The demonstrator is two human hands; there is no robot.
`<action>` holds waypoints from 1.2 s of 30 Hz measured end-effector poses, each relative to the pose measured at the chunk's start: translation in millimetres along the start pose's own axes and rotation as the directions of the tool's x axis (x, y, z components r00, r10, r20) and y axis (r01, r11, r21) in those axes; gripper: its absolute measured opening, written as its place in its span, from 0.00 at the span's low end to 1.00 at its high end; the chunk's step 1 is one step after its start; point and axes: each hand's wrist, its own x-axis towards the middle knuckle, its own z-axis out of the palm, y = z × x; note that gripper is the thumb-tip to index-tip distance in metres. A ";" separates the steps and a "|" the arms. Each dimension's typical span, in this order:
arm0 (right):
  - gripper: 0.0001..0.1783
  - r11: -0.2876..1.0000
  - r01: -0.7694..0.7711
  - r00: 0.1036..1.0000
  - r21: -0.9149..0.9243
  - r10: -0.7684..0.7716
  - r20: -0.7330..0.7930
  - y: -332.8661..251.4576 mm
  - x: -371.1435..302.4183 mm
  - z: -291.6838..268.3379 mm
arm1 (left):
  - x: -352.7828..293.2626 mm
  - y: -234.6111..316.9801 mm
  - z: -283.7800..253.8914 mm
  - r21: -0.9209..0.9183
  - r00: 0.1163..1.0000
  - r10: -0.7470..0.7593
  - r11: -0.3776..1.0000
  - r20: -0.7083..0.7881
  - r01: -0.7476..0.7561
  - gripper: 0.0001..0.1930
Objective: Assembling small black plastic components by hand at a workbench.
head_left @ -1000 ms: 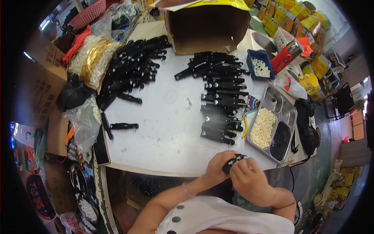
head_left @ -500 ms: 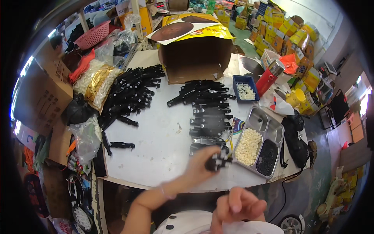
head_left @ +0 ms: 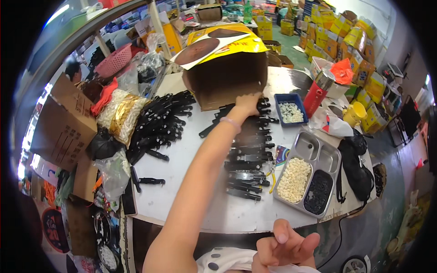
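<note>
My left hand (head_left: 248, 103) reaches across the table to the far end of a column of slim black handle-like pieces (head_left: 249, 157), just in front of a cardboard box's opening. Its fingers are bunched over the pieces, but the back of the hand hides whether they grip any. Some pieces in the column show shiny metal-like parts; the nearest few lie slightly fanned. My right hand (head_left: 287, 245) is raised near the table's front edge, palm partly up, fingers loosely bent and apart, holding nothing. A larger heap of black pieces (head_left: 161, 120) lies to the left.
The cardboard box (head_left: 193, 91) lies open toward me. On the right are a metal compartment tray (head_left: 337, 159) with white and black bits, a blue bin (head_left: 278, 109), a red flask (head_left: 315, 96) and yellow-handled pliers (head_left: 273, 179). Bags and cartons crowd the left.
My left hand has moved from the column's near end, where it held a bunch of black pieces, to its far end. Black pieces now lie where it was. My right hand stays raised.
</note>
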 end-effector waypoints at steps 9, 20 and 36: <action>0.35 0.997 -0.063 0.994 -0.037 0.059 -0.090 0.8 10.2 5.3 | -65.7 -42.9 -25.0 0.079 0.892 0.244 0.970 -0.381 -0.231 0.39; 0.36 0.986 -0.163 0.979 0.021 0.164 -0.125 12.8 72.7 -10.0 | -80.0 -223.5 -76.0 -0.151 0.971 0.022 0.987 -0.239 -0.059 0.09; 0.30 0.971 0.038 0.886 -0.237 -0.142 -0.442 24.0 77.3 -89.8 | -34.3 -269.5 -24.4 0.084 0.916 -0.390 0.920 0.093 0.383 0.47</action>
